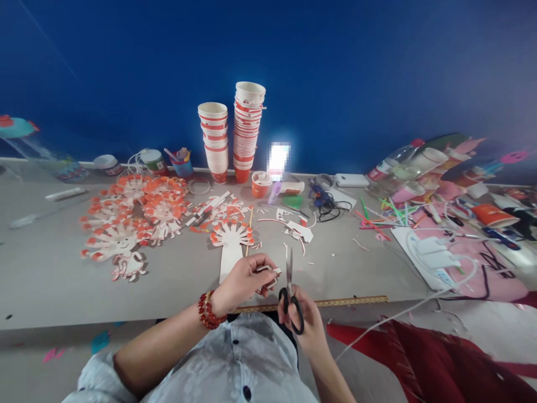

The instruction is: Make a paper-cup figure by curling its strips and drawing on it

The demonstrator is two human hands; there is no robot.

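I count 1 pair of scissors (289, 279), 2 paper-cup stacks (246, 137) beyond it, 1 glue gun (322, 197) off beyond-right.

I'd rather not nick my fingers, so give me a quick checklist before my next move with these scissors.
1. Black-handled metal scissors held by the handles: ok, in the right grip.
2. Small white-and-red paper piece held: ok, in the left grip.
3. Blades clear of left fingers: ok, a gap shows.
4. Cutting line on the piece: cannot tell, too small.
5. Grey table free of scraps: not ok, white paper scraps lie beyond the scissors.
6. Red beaded bracelet away from blades: ok.
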